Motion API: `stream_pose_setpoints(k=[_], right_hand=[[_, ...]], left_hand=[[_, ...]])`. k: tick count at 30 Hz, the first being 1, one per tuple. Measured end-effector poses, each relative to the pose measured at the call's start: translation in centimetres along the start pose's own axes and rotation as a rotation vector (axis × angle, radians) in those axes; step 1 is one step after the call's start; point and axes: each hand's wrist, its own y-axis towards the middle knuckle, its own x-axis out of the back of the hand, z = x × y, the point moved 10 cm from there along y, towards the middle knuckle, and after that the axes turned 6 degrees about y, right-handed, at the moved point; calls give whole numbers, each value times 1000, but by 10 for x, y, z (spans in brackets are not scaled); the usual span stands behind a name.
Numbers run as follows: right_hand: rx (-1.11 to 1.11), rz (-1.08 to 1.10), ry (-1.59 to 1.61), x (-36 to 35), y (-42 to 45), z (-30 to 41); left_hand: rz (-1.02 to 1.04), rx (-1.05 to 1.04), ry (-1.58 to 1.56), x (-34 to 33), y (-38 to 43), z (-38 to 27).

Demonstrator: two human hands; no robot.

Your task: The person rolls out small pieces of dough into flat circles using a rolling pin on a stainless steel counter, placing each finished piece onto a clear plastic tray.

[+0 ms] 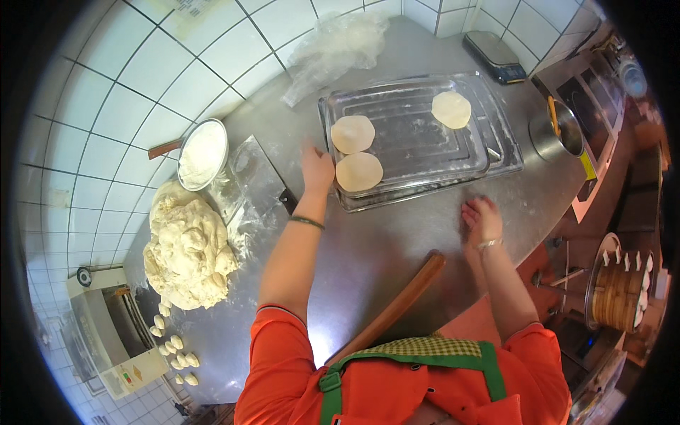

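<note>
My left hand (pixel 317 169) is beside the left rim of a metal tray (pixel 409 143); its fingers are blurred, and I cannot tell whether it grips anything. Flat round dough sheets lie on the tray: one (pixel 353 134) at the upper left, another (pixel 359 172) just below it, and a third (pixel 451 110) at the upper right. Below the tray's right end, my right hand (pixel 482 219) is apart from it, fingers loosely bent and nothing seen in them. Between my forearms a wooden rolling pin (pixel 396 308) lies slanted on the steel table (pixel 366 239).
A second tray (pixel 504 138) lies underneath. Leftward are a cleaver (pixel 257 172), a flour bowl (pixel 203 155), a large dough mass (pixel 186 249) and several small dough pieces (pixel 178 353). Behind are a plastic bag (pixel 345 45) and a scale (pixel 494 56); a metal pot (pixel 558 133) stands right.
</note>
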Motion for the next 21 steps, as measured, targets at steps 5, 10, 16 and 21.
stream_pose_setpoints(k=[5,10,16,21], right_hand=[[-158,47,-47,-28,63,2],[-131,37,-185,-52,51,1],[-190,186,-240,-101,-2,-50],[-292,338,-164,-130,-28,-104]], left_hand=[[488,583,-694,-38,-54,34],[342,506,-681,-7,-80,34],[262,504,-663,80,-135,75],[142,334,-602,142,-184,103]])
